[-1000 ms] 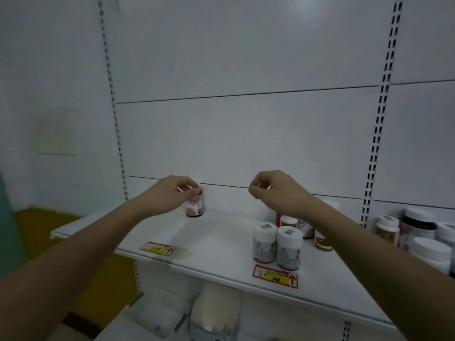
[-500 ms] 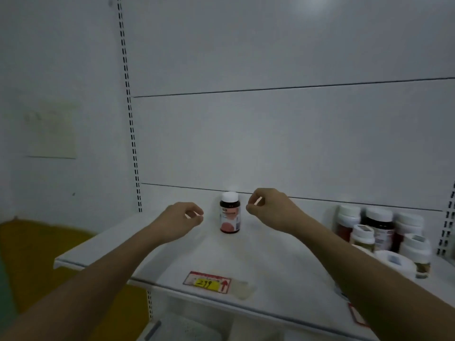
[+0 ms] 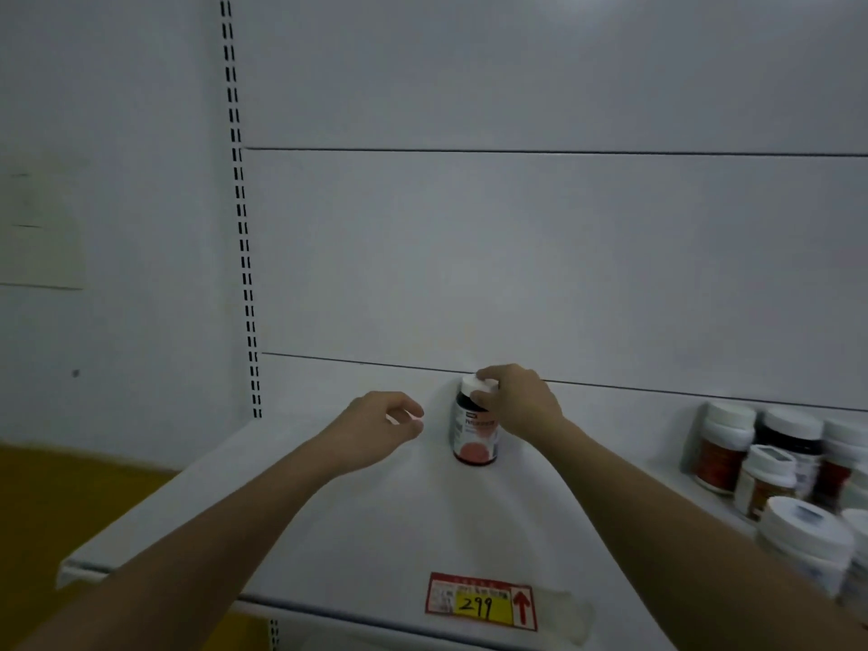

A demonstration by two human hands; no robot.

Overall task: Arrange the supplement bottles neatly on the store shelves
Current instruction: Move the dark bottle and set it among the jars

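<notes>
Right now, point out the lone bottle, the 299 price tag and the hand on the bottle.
lone bottle [image 3: 475,439]: head view, on its label below the fingers.
299 price tag [image 3: 479,603]: head view, on the yellow patch with the number.
right hand [image 3: 519,401]: head view, on the back of the hand.

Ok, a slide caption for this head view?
Right hand grips the white cap of a dark supplement bottle on the white shelf; left hand hovers beside it.

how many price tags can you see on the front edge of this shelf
1. A red and yellow price tag marked 299 sits on the shelf front edge, below the lone bottle. Others may lie outside the view.
</notes>
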